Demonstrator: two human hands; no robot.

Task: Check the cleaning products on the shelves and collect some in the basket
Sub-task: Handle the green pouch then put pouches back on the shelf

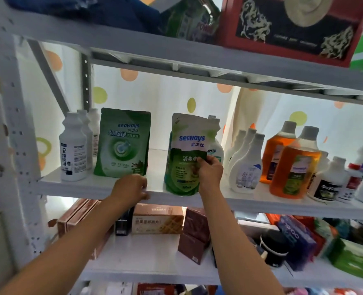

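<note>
right hand (210,170) has its fingers pinched around the right edge of a green refill pouch (187,154) in the middle of the frame. the pouch sits at the front lip of the middle shelf (103,189), leaning a bit, and i can't tell if it's already lifted off or not. left hand (131,187) is down at the shelf edge just left of centre, under a flat green bag (124,143). its fingers are blurry so i can't tell how they're set, and it doesn't look like it's holding anything. no basket in view at all. judging by the look, that pouch is liquid in soft plastic, so it'll probably sag and flop if you only pinch one side, and the film looks slick. i'd grab it higher up near the spout or get a palm under the bottom. the orange bottles (294,167) at centre right look way heavier and stiffer.
</note>
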